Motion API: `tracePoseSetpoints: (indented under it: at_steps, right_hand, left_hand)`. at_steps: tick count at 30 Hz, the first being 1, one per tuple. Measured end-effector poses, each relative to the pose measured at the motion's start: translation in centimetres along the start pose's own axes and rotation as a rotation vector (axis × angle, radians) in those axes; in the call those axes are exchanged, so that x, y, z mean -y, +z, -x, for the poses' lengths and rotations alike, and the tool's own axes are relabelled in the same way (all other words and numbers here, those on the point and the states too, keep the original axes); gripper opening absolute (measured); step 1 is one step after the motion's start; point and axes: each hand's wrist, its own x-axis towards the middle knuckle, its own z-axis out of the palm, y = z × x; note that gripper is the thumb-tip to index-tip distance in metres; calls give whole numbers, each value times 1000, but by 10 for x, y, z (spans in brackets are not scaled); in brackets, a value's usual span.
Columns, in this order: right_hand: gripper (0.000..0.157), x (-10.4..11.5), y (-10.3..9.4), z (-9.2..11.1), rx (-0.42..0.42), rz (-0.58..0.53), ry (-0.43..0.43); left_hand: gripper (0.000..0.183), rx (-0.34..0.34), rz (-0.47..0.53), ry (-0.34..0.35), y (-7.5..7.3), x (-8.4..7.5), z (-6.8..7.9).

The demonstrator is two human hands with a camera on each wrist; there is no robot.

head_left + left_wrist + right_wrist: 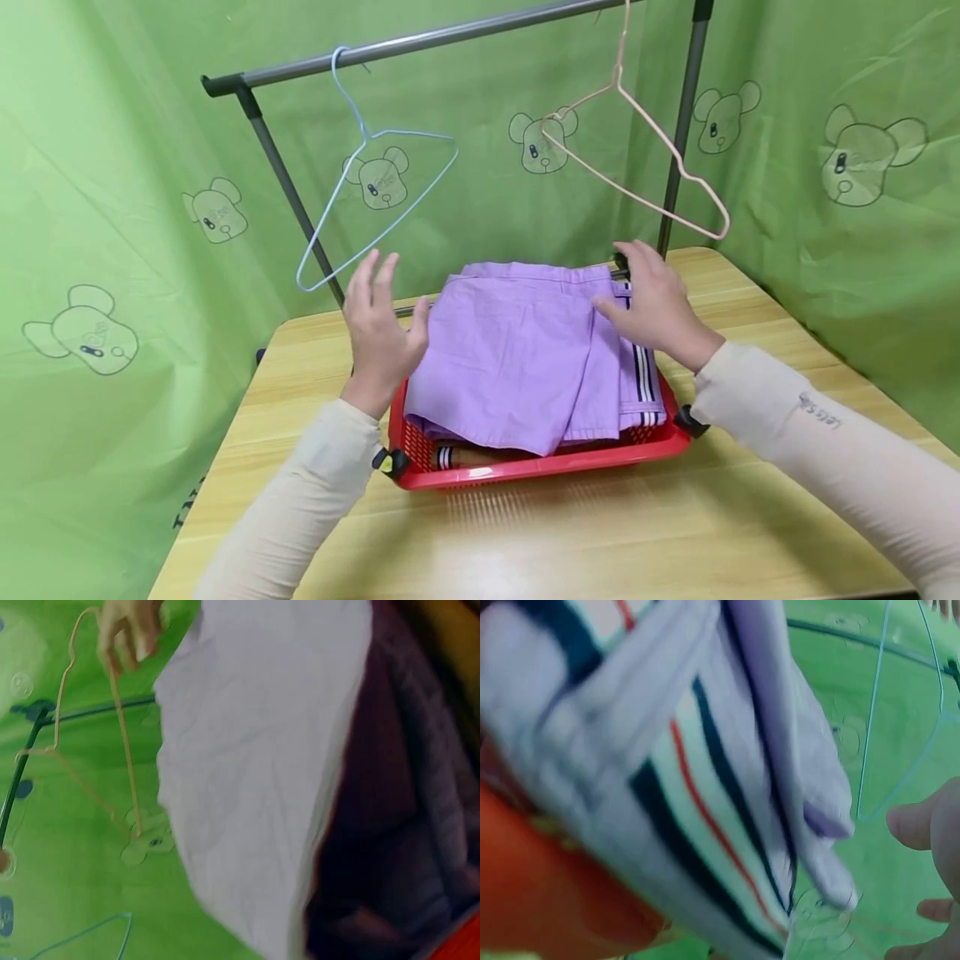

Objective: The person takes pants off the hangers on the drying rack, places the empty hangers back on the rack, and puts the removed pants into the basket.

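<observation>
A folded purple garment (510,358) lies on top of a pile in a red basket (540,468). Under its right side shows another purple piece with a striped band (643,375), and a brown fabric (480,456) peeks out at the front. My left hand (382,329) is raised at the pile's left edge, fingers extended and thumb apart, holding nothing. Above the pile's right side, my right hand (654,304) has its fingers extended and grips nothing; whether its thumb touches the cloth I cannot tell. The striped band (712,817) fills much of the right wrist view.
A grey rail (450,35) stands behind the basket. From it hang a light blue hanger (365,133) on the left and a pink hanger (617,79) on the right. The basket sits on a wooden table (300,400), with green curtains (97,208) around it.
</observation>
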Motion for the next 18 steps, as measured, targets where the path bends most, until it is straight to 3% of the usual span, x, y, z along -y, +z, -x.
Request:
tracePoseSetpoints:
  at_steps: [3, 6, 11, 14, 18]
  right_hand:
    - [75, 12, 5, 1, 4, 75, -72]
    - [68, 22, 11, 5, 24, 161, -152]
    - [61, 32, 25, 13, 92, 275, -303]
    - [61, 36, 33, 15, 197, 311, -357]
    - [66, 39, 41, 15, 323, 367, -380]
  left_hand:
    - [63, 234, -45, -74, 5, -6, 4]
    - [65, 523, -60, -132, 10, -10, 7]
    - [66, 1004, -35, -124, 20, -15, 13]
    - [70, 1164, -20, -114, 26, -16, 17]
    - [75, 1271, -10, -118, 35, -16, 22]
